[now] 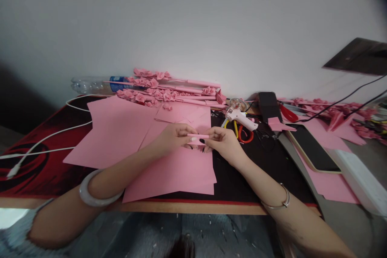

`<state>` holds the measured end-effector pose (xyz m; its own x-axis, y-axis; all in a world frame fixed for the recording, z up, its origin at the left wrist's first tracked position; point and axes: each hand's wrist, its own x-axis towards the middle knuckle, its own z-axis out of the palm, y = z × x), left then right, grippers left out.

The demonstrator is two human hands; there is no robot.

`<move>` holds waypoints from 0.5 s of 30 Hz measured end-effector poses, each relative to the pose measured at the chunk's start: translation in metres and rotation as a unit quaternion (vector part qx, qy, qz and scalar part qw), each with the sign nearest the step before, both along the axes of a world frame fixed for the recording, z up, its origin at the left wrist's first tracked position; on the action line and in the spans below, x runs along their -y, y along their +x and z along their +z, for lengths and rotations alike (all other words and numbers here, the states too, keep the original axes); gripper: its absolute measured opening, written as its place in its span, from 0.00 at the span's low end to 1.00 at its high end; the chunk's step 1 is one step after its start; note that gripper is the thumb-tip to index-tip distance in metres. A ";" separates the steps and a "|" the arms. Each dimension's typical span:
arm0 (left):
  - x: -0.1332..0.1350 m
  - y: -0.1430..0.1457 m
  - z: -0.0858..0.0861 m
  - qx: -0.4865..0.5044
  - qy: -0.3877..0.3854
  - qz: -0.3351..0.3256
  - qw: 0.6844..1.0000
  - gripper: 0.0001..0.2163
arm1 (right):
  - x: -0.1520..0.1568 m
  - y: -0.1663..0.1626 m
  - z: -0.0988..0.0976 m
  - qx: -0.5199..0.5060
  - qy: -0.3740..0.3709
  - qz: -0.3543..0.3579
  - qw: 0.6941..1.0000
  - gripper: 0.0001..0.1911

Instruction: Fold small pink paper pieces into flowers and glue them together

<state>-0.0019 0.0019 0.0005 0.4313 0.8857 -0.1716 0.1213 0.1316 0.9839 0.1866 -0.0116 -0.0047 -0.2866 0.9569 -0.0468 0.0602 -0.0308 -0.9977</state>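
Both hands pinch a small folded strip of pink paper (198, 136) between them, just above the desk. My left hand (175, 135) grips its left end with closed fingers. My right hand (221, 142) grips the right end, dark-painted nails showing. Under the hands lie large pink paper sheets (117, 133) spread over a red and black desk mat (39, 161). A pale bangle sits on my left wrist and a thin metal bracelet on my right.
Finished pink paper flower stems (169, 88) lie along the wall beside a plastic bottle (93, 84). A white glue gun (240, 116), orange-handled scissors (246, 134), a phone (314, 149), white cables (45, 141) and more pink flowers (341, 115) lie around.
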 end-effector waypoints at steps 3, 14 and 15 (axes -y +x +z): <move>0.001 0.001 0.004 -0.018 0.006 -0.001 1.000 0.07 | 0.000 0.000 0.000 0.003 0.002 0.000 1.000 0.06; 0.002 -0.003 0.001 -0.072 0.110 -0.062 0.989 0.06 | 0.003 -0.002 0.004 0.020 0.019 0.014 1.000 0.04; 0.003 -0.003 0.002 -0.079 0.112 -0.063 0.989 0.06 | 0.003 -0.002 0.004 0.018 0.019 0.015 1.000 0.04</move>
<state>-0.0048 -0.0008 0.0025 0.5239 0.8502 -0.0520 0.2776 -0.1127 0.9541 0.1843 -0.0149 -0.0008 -0.3138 0.9493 -0.0217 0.0967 0.0093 -0.9953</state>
